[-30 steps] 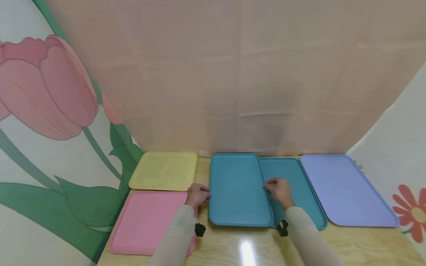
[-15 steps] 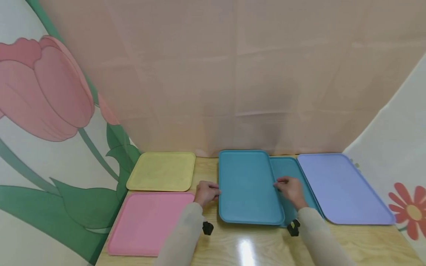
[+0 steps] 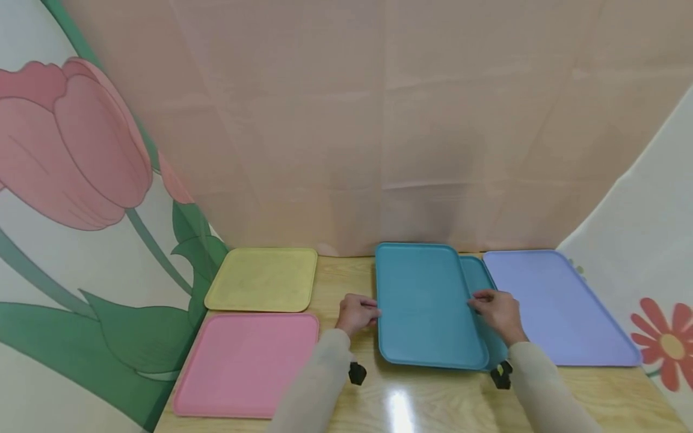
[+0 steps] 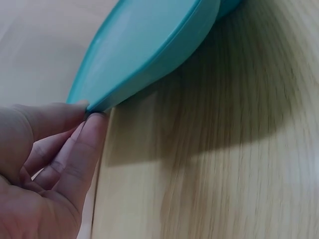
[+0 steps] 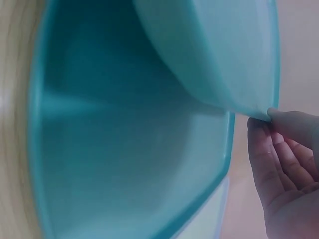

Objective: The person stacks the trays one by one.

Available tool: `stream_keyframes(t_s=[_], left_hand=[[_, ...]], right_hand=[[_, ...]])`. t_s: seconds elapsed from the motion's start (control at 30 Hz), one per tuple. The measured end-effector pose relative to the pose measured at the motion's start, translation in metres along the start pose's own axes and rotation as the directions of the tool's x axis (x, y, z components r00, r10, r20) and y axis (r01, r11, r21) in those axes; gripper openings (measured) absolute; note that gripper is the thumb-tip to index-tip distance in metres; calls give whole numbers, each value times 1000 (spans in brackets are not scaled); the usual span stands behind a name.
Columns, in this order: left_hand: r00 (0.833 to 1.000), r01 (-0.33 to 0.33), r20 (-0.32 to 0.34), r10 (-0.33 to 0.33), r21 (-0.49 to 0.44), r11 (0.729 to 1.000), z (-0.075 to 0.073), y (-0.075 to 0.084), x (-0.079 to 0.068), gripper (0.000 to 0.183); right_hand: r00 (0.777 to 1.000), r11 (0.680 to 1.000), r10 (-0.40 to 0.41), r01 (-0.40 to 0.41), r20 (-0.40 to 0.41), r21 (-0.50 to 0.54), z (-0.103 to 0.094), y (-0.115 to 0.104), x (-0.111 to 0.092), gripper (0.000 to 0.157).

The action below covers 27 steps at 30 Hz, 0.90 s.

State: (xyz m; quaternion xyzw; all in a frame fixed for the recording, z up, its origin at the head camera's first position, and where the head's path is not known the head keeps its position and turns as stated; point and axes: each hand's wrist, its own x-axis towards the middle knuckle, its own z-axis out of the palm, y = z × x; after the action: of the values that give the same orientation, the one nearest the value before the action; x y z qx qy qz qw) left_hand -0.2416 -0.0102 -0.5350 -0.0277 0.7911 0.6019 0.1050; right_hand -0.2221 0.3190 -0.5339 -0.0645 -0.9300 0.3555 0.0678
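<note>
- Progress (judged): the upper blue tray (image 3: pixel 428 307) is picked up and partly over the lower blue tray (image 3: pixel 477 276); setting it down seems not yet done, overlap incomplete.
- Position: upper tray lies towards 4–5 o'clock of head-view centre, raised off the table (image 3: pixel 438 402) on its left side, shadow beneath. Contact with lower tray: cannot tell.
- Left hand (image 3: pixel 357 314): thumb and fingers pinch upper tray's 9 o'clock edge.
- Right hand (image 3: pixel 497 313): pinches its 3 o'clock edge.
- Count, trays: 5. Blue 2; yellow tray (image 3: pixel 261 279) 1, towards 9 o'clock of upper tray; pink tray (image 3: pixel 246 364) 1, between 8 and 9; purple tray (image 3: pixel 557 313) 1, at 3, beyond lower tray.
- Count, hands: 2, both occupied.
</note>
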Motion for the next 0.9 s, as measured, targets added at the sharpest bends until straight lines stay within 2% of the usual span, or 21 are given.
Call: stream_keyframes(t_s=[0.23,0.4,0.63,0.9], left_hand=[[1000,-9,23,10,-27,1000,15,-1,2,16],[1000,5,19,-4,-43,999,30,-2,3,16],[1000,-20,-6,20,-57,998,49,-2,3,16],[1000,-26,-10,26,-67,997,63,-2,4,15]], right_hand=[[999,999,34,-34,-8,-5,-8,15,3,29],[999,999,-4,2,-36,-41,-14,29,4,28],[997,996,-37,32,-70,-84,-24,41,6,26],[995,994,-46,36,-88,-106,-31,50,9,26]])
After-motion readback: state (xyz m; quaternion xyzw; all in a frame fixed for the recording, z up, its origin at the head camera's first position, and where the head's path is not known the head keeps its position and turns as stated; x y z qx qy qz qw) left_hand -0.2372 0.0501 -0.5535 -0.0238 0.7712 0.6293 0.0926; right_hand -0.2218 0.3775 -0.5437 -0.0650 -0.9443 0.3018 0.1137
